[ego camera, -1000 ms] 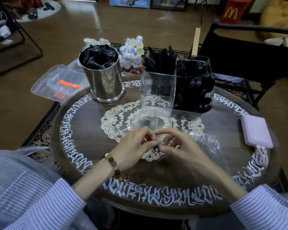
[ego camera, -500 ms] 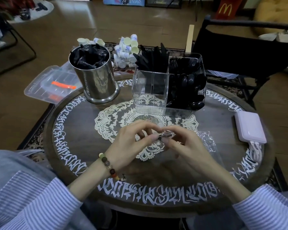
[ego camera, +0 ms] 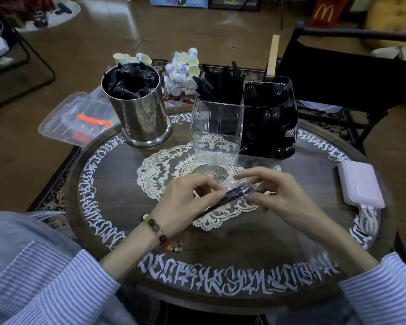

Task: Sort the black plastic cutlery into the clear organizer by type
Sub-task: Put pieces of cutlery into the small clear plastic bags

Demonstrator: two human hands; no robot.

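Note:
A black plastic cutlery piece (ego camera: 234, 194) lies slanted between my hands above the lace doily; its working end sits inside a clear wrapper (ego camera: 249, 185), so I cannot tell its type. My left hand (ego camera: 188, 202) pinches its handle. My right hand (ego camera: 277, 195) pinches the wrapper at the upper end. Behind them stands the clear organizer (ego camera: 217, 127): knives stand in the back left compartment, forks in the back right, spoons in the front right, and the front left holds nothing I can see. A steel canister (ego camera: 141, 113) at the back left holds several wrapped black pieces.
A pink power bank (ego camera: 360, 181) with a coiled cable lies at the table's right edge. A clear lidded box (ego camera: 73, 118) sits off the table's left side, small creamer cups (ego camera: 183, 69) behind the canister, and a black chair (ego camera: 352, 64) at the back right.
My hands have drawn apart: the black handle has slid out of the wrapper toward the left, and more of it shows now than before.

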